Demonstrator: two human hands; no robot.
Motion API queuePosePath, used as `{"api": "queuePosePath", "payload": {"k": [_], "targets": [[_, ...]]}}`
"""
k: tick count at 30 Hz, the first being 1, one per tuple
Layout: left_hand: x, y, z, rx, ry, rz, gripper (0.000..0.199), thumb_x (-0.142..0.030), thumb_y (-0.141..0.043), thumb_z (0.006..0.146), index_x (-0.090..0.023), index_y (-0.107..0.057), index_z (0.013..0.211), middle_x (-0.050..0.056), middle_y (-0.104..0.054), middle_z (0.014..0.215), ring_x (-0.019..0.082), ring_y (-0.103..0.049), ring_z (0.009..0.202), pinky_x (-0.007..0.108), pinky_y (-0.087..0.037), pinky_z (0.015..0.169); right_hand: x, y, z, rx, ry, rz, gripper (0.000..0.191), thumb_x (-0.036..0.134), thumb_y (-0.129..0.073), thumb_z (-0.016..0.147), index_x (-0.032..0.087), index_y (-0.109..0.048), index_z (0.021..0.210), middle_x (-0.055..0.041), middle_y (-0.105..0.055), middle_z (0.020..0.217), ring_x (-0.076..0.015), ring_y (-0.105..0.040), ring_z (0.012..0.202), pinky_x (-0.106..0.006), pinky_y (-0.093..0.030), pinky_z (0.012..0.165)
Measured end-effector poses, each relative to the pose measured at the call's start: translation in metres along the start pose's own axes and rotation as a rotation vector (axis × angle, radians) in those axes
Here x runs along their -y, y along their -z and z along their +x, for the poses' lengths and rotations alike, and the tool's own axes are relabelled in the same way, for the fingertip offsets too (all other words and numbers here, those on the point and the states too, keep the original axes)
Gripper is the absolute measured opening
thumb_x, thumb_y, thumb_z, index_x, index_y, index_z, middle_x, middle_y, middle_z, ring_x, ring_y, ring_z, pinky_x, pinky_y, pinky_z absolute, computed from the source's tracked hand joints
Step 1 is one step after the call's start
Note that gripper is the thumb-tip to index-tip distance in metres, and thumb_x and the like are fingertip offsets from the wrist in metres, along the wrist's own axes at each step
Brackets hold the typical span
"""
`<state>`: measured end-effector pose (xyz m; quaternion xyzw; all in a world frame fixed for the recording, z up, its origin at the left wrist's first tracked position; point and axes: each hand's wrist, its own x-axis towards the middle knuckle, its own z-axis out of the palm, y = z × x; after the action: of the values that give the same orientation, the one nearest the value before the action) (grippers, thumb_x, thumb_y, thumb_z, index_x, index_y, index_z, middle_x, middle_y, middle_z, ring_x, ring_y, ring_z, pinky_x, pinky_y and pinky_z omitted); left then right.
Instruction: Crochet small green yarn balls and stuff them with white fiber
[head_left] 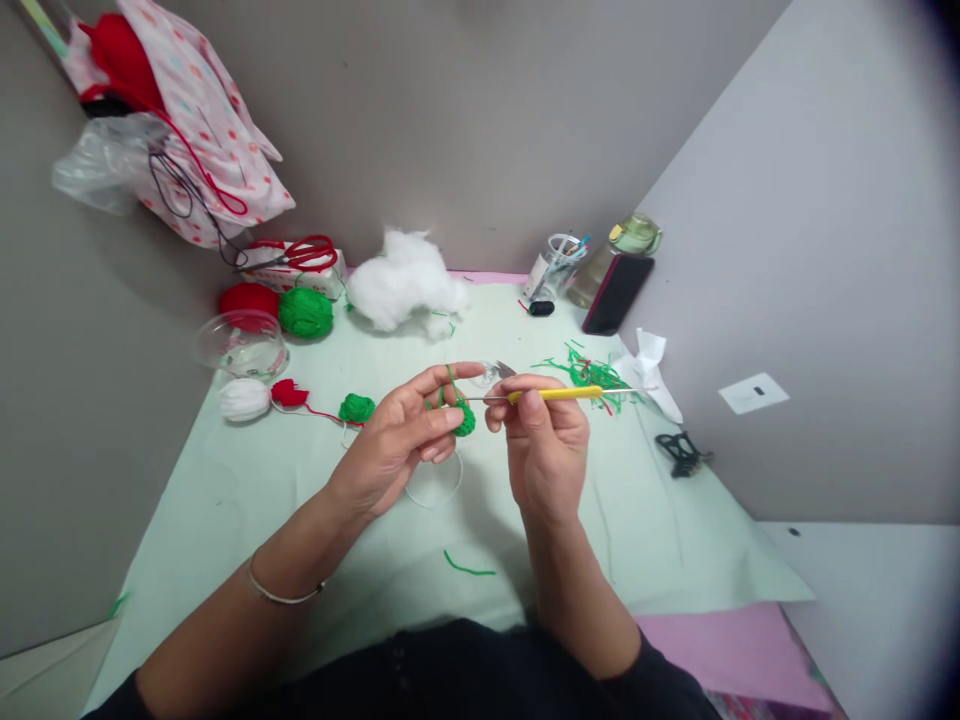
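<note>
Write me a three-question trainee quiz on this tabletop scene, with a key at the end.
1. True or false: the right hand holds the yellow-handled hook.
2. What lies on top of the box at the back left?
3. Fill in the blank: the green yarn piece is pinched by the ____ .

Key:
1. True.
2. The red-handled scissors.
3. left hand
</note>
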<state>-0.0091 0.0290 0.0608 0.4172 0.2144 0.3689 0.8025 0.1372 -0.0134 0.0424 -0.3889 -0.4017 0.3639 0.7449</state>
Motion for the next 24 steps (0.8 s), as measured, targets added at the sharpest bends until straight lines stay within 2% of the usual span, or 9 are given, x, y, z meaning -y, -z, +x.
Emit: {"api": "queuePosePath", "payload": {"k": [6, 9, 13, 17, 21, 24], "targets": [[-0.002, -0.001, -0.002, 0.006, 0.027, -0.053, 0.047, -0.016, -0.072, 0.085, -0.024, -0.069, 0.131, -0.002, -0.053, 0.087, 0.0, -0.036, 0.051, 0.017, -0.033, 0.049, 0.0, -0.001, 0.0, -0.004, -0.016, 0.019, 0.017, 0.038, -0.07, 0.09, 0.021, -0.075, 0.089, -0.0017, -0.07, 0.08, -0.0118, -0.061, 0.062, -0.028, -0.052, 0.059], [-0.003, 0.001, -0.002, 0.04, 0.087, -0.163, 0.041, -0.015, -0.067, 0.084, -0.017, -0.073, 0.124, -0.002, -0.05, 0.08, 0.0, -0.028, 0.047, 0.016, -0.032, 0.046, 0.0, 0.001, 0.002, -0.016, -0.034, 0.053, 0.017, 0.037, -0.071, 0.09, 0.021, -0.075, 0.086, -0.0014, -0.068, 0.079, -0.011, -0.059, 0.062, -0.026, -0.051, 0.057], [-0.003, 0.004, 0.0, 0.023, 0.118, -0.25, 0.035, -0.014, -0.065, 0.079, -0.012, -0.076, 0.112, -0.002, -0.049, 0.078, 0.0, -0.025, 0.047, 0.015, -0.03, 0.044, 0.001, 0.001, 0.005, -0.016, -0.161, 0.164, 0.017, 0.036, -0.073, 0.088, 0.02, -0.075, 0.083, -0.0002, -0.066, 0.075, -0.0085, -0.055, 0.058, -0.023, -0.047, 0.054], [0.004, 0.001, 0.001, -0.013, 0.028, -0.096, 0.028, -0.02, -0.071, 0.083, -0.015, -0.074, 0.11, -0.003, -0.054, 0.075, 0.0, -0.033, 0.044, 0.016, -0.033, 0.046, -0.003, -0.002, 0.004, -0.007, -0.205, 0.201, 0.016, 0.036, -0.073, 0.088, 0.021, -0.075, 0.084, 0.0003, -0.067, 0.074, -0.0089, -0.057, 0.06, -0.022, -0.047, 0.056], [0.014, -0.003, 0.005, -0.147, -0.116, 0.045, 0.012, -0.027, -0.074, 0.088, -0.017, -0.067, 0.089, -0.004, -0.061, 0.067, 0.003, -0.046, 0.045, 0.017, -0.038, 0.049, -0.015, -0.007, -0.001, -0.013, -0.131, 0.079, 0.013, 0.034, -0.073, 0.089, 0.021, -0.076, 0.089, 0.0007, -0.068, 0.077, -0.0093, -0.06, 0.066, -0.024, -0.049, 0.065], [0.007, 0.002, 0.013, -0.257, -0.195, 0.003, 0.011, -0.023, -0.075, 0.086, -0.017, -0.065, 0.082, -0.004, -0.063, 0.068, 0.003, -0.048, 0.045, 0.017, -0.042, 0.05, -0.026, -0.012, -0.004, 0.001, -0.181, 0.059, 0.018, 0.037, -0.069, 0.091, 0.021, -0.074, 0.097, -0.0011, -0.071, 0.085, -0.0103, -0.061, 0.068, -0.025, -0.05, 0.063]]}}
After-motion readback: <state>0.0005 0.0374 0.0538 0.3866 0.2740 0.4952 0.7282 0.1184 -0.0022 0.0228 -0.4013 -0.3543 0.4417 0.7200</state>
